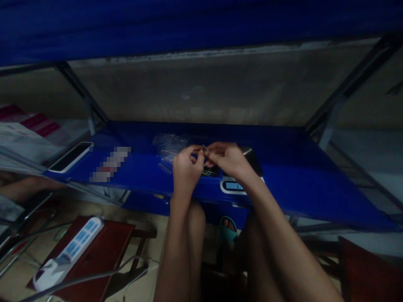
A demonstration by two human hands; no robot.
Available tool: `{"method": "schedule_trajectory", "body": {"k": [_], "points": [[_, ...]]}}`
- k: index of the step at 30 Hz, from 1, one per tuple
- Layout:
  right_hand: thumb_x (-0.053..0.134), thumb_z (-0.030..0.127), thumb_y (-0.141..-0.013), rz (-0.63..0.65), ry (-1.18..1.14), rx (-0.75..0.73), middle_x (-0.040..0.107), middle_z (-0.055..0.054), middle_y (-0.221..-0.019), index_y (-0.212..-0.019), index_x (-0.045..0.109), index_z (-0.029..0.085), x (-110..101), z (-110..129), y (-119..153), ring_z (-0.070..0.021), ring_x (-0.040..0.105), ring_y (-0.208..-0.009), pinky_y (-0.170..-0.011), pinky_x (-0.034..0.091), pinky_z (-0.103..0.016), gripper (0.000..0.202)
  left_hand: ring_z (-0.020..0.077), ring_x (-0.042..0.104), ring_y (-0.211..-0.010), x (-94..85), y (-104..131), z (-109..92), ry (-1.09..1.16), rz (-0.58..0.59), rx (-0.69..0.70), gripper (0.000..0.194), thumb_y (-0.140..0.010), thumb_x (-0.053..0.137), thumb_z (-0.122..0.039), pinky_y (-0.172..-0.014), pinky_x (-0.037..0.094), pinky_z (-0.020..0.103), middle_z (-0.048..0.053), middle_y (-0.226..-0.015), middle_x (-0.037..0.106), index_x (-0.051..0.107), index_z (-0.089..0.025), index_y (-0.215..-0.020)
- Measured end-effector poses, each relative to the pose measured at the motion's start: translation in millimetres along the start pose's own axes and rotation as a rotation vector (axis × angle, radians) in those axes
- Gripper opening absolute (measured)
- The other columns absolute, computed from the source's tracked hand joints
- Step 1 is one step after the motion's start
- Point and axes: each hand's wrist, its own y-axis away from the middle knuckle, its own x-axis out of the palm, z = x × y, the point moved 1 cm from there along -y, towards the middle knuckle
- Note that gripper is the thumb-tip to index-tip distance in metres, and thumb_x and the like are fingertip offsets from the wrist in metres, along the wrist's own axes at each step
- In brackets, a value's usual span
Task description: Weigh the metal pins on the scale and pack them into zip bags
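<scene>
My left hand and my right hand meet over the blue table, both closed in a pinch. At their fingertips a thin, light metallic piece sticks up; its kind is too small to make out. Just below the fingers lies a small heap of thin gold and silver-coloured pieces on something dark. Under my right wrist stands a digital scale with a lit display, partly covered by the forearm. Left of my left hand are several clear plastic bags.
On the blue table, a phone lies at the left beside a blurred-out item. Metal posts flank the table under an upper blue shelf. A power strip rests on a brown stool. Another person's limb shows left.
</scene>
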Motion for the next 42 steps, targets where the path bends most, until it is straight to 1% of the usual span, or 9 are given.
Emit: {"method": "schedule_trajectory", "body": {"k": [12,16,22,24,26,28,30,36,42], "points": [[0.082,0.022,-0.084,-0.048,-0.076,0.014,0.077,-0.003,-0.071,-0.087,0.073,0.016,-5,-3,0,-0.0138,0.075,-0.062,-0.061,0.062,-0.021,0.012,0.0104,0.064,-0.064,-7.6,-1,6,-0.016,0.138,0.132,0.03,-0.09,0.071,-0.016,-0.066,0.052,0.024,0.005,-0.102,0.079,0.077,-0.018,-0.12],[0.083,0.025,-0.084,-0.025,-0.067,0.009,0.076,-0.003,-0.071,-0.088,0.073,0.016,-2,-2,0,-0.0135,0.075,-0.061,-0.059,0.061,-0.02,0.014,0.0112,0.065,-0.065,-10.6,-3,10,-0.076,0.105,0.151,0.026,-0.092,0.071,-0.017,-0.069,0.051,0.025,0.005,-0.102,0.08,0.079,-0.02,-0.117],[0.074,0.015,-0.089,-0.03,-0.049,-0.005,0.075,-0.001,-0.073,-0.088,0.072,0.016,0,3,1,-0.0113,0.074,-0.061,-0.059,0.06,-0.018,0.003,0.0134,0.065,-0.067,-12.0,-1,7,-0.111,0.074,0.19,0.025,-0.093,0.07,-0.016,-0.07,0.052,0.028,0.004,-0.099,0.08,0.08,-0.023,-0.116],[0.069,0.013,-0.091,-0.042,-0.009,-0.004,0.075,-0.001,-0.072,-0.086,0.07,0.017,0,3,1,-0.0111,0.073,-0.06,-0.057,0.059,-0.018,0.006,0.0165,0.069,-0.076,-13.4,-1,6,-0.15,0.068,0.199,0.021,-0.093,0.071,-0.018,-0.077,0.055,0.031,0.004,-0.1,0.08,0.08,-0.023,-0.112],[0.066,0.01,-0.091,-0.059,0.057,-0.008,0.075,-0.001,-0.073,-0.086,0.069,0.017,-1,2,2,-0.0108,0.071,-0.057,-0.054,0.057,-0.019,0.009,0.0232,0.071,-0.099,-16.1,0,7,-0.238,0.03,0.213,0.019,-0.092,0.075,-0.023,-0.094,0.055,0.038,0.005,-0.109,0.08,0.08,-0.024,-0.11],[0.064,0.007,-0.09,-0.067,0.152,-0.016,0.076,-0.002,-0.075,-0.086,0.068,0.017,-1,1,2,-0.0103,0.07,-0.054,-0.052,0.054,-0.019,0.012,0.0297,0.065,-0.122,-19.9,0,11,-0.338,-0.023,0.203,0.026,-0.09,0.077,-0.028,-0.108,0.05,0.045,0.007,-0.125,0.076,0.078,-0.025,-0.116],[0.062,0.004,-0.087,-0.062,0.244,-0.017,0.075,-0.001,-0.072,-0.085,0.069,0.017,-1,-1,3,-0.0108,0.069,-0.054,-0.052,0.053,-0.019,0.015,0.0325,0.061,-0.129,-23.3,1,16,-0.409,-0.034,0.163,0.035,-0.089,0.078,-0.029,-0.112,0.048,0.049,0.008,-0.134,0.072,0.075,-0.026,-0.124],[0.065,0.01,-0.086,-0.005,0.375,-0.033,0.07,0.0,-0.063,-0.083,0.071,0.019,0,-1,6,-0.0152,0.071,-0.057,-0.055,0.053,-0.024,0.011,0.0334,0.064,-0.121,-25.0,5,27,-0.461,0.12,0.095,0.029,-0.096,0.067,-0.027,-0.105,0.051,0.048,0.01,-0.127,0.074,0.074,-0.023,-0.125],[0.064,0.009,-0.085,0.024,0.412,-0.016,0.077,-0.003,-0.076,-0.089,0.076,0.018,0,0,8,-0.0134,0.067,-0.051,-0.05,0.051,-0.024,0.015,0.0331,0.064,-0.111,-29.0,6,30,-0.49,0.005,-0.016,0.015,-0.092,0.073,-0.029,-0.099,0.05,0.047,0.01,-0.11,0.076,0.077,-0.026,-0.106]]}}
